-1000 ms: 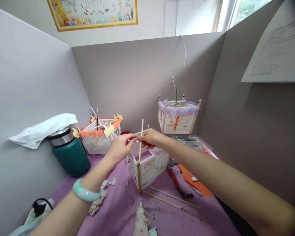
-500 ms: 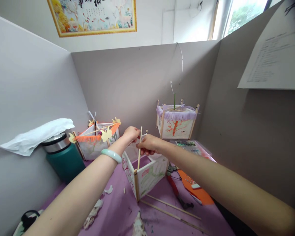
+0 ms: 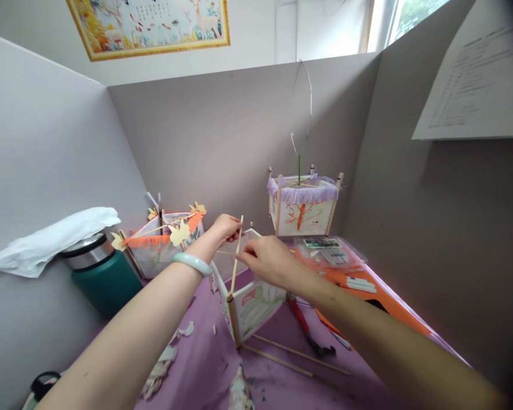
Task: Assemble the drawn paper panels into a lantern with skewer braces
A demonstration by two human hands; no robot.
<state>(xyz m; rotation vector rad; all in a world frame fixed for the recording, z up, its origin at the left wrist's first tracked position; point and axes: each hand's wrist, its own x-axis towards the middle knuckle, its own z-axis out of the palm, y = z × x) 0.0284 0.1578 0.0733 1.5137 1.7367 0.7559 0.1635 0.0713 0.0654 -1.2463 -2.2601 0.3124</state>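
Using the decorated paper box (image 3: 260, 310) as landmark; counting one, upright on the purple cloth (image 3: 205, 353). Seeing its wooden corner posts and drawings on its panels.
Counting one slanting wooden stick (image 3: 236, 256), leaning up from above the box's nearest corner post.
At the stick's middle, seeing the right hand (image 3: 267, 259) with back upward, index and thumb drawn in, nearly closed, pinching the stick. At its upper end, over the box's far left side, seeing the left hand (image 3: 226, 228) with fingers curled, tips touching or just behind the stick; being unable to tell whether gripping it. Noting one pale green bangle (image 3: 191, 263) on the left wrist.
In front of the box, counting two loose sticks (image 3: 282, 359) lying flat and one pointed whitish object (image 3: 239, 390).
Right of the box, counting one red-handled tool (image 3: 299, 319), partly covered by the right arm, and orange sheet material (image 3: 395, 302) bearing several white tubes (image 3: 361, 283); being unable to count these exactly.
Beyond and to the right, counting one purple-fringed box (image 3: 308, 213), with flat clear packaging (image 3: 325, 250) near it.
Left of the box, counting one orange-fringed box (image 3: 154, 259), then one teal bottle (image 3: 106, 285) with white fabric or tissue (image 3: 55, 239) over its lid.
Comparing with the first frame: finding the left hand moved farther over the box, the right hand turned more back-up with fewer fingers showing, the stick leaning more to the right, and more orange material showing.
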